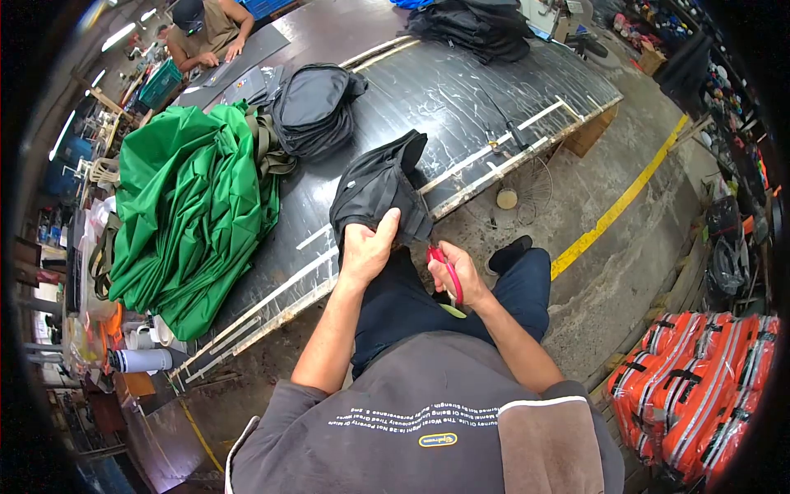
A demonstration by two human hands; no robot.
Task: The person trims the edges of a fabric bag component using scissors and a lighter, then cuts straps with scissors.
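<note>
A black fabric bag [374, 191] lies partly on the table's near edge and partly over my lap. My left hand [368, 249] grips its lower edge, with the thumb pressed on top and the fingers hidden beneath. In my right hand [462, 272] are red-handled scissors [445, 272], held close to the bag's right corner. Their blades are small in view, and I cannot tell whether they touch the fabric.
Green fabric [193, 206] is heaped on the dark table [453, 90], beside a grey-black bag [314, 107]. More black bags [473, 29] are piled at the back. A co-worker [216, 33] sits across. Orange bags [691, 387] stand at right, a fan [527, 193] under the table edge.
</note>
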